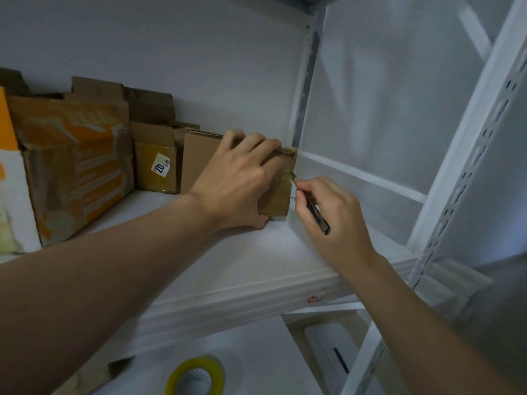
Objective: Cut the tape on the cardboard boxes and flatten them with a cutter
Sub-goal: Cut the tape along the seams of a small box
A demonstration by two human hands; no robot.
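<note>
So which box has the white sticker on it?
The small brown box in the middle: it alone shows a white sticker. The big orange box and the taped box that the left hand grips show none.

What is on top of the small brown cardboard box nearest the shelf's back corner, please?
The left hand grips the small brown cardboard box, fingers curled over its top; anything beneath the hand is hidden.

Shelf [256, 252] is plain white, the small box [278, 195] plain brown, the big box [79, 172] splashed orange and white, cutter [319, 218] looks black I think, and the tape roll [196, 372] is see-through yellow.
</note>
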